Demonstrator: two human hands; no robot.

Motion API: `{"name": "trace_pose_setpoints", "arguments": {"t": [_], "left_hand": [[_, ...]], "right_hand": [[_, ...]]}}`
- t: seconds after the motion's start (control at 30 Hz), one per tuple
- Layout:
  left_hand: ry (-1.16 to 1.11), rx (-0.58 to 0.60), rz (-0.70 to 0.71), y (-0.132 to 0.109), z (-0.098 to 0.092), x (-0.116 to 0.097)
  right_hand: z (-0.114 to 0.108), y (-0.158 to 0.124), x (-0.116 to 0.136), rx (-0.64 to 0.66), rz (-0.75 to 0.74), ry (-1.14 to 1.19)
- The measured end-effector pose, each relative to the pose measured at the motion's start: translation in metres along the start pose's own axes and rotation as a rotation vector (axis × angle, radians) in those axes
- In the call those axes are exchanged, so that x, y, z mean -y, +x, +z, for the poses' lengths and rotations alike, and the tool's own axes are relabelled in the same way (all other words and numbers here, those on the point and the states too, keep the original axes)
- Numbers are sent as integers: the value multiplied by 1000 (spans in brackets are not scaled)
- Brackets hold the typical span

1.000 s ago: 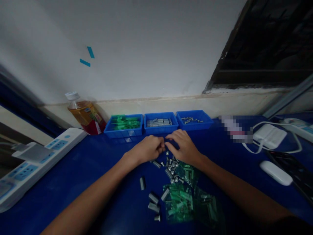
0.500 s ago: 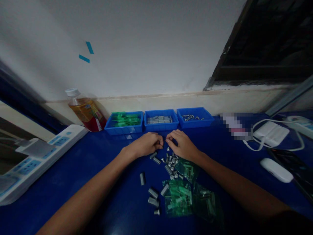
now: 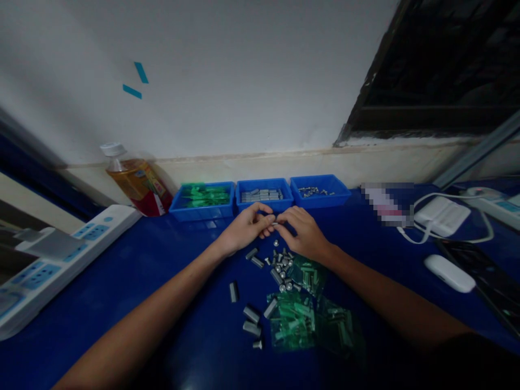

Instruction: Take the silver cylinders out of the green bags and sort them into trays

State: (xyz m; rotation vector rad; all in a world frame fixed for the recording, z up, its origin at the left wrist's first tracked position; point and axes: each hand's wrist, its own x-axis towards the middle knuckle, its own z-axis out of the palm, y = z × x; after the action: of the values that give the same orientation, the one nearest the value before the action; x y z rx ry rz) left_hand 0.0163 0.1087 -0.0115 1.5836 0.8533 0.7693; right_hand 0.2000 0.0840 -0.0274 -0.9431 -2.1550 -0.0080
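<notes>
My left hand (image 3: pixel 252 226) and my right hand (image 3: pixel 304 234) meet fingertip to fingertip above the blue table. A small silvery metal part (image 3: pixel 275 223) shows between their pinched fingers; most of it is hidden, so its exact kind is unclear. Just below my right hand lies a cluster of screws (image 3: pixel 283 262) with metal spacers mixed in. Closer to me are loose metal spacers (image 3: pixel 252 328) and a single screw (image 3: pixel 257 344). Green plastic bags (image 3: pixel 293 322) of small parts lie beside them, partly under my right forearm's side.
Along the wall stand three blue trays: one with green bags (image 3: pixel 205 196), one with metal spacers (image 3: pixel 262 195), one with small screws (image 3: pixel 313 192). A drink bottle (image 3: pixel 138 181) and power strip (image 3: pixel 81 244) are at left. A white case (image 3: pixel 449 273), phone and charger with cable are at right.
My hands have come together, and a bit of metal now shows between the fingertips. The whole view has shifted slightly; the loose parts lie as before.
</notes>
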Motion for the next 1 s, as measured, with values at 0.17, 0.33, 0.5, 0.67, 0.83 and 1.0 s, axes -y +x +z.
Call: {"name": "trace_pose_setpoints", "arguments": {"t": [0.17, 0.33, 0.5, 0.67, 0.83, 1.0], "left_hand": [[497, 217, 125, -8, 2, -9], [723, 304, 270, -11, 5, -10], [346, 66, 153, -2, 0, -1], [79, -47, 84, 3, -6, 2], [-6, 47, 63, 2, -5, 6], [-23, 49, 51, 2, -6, 9]], "right_hand": [[-14, 4, -36, -255, 216, -200], [-24, 5, -65, -379, 492, -381], [-14, 2, -36, -249, 210, -252], [-3, 0, -4, -39, -45, -75], [-3, -1, -2, 108, -95, -71], [-3, -1, -2, 125, -88, -21]]}}
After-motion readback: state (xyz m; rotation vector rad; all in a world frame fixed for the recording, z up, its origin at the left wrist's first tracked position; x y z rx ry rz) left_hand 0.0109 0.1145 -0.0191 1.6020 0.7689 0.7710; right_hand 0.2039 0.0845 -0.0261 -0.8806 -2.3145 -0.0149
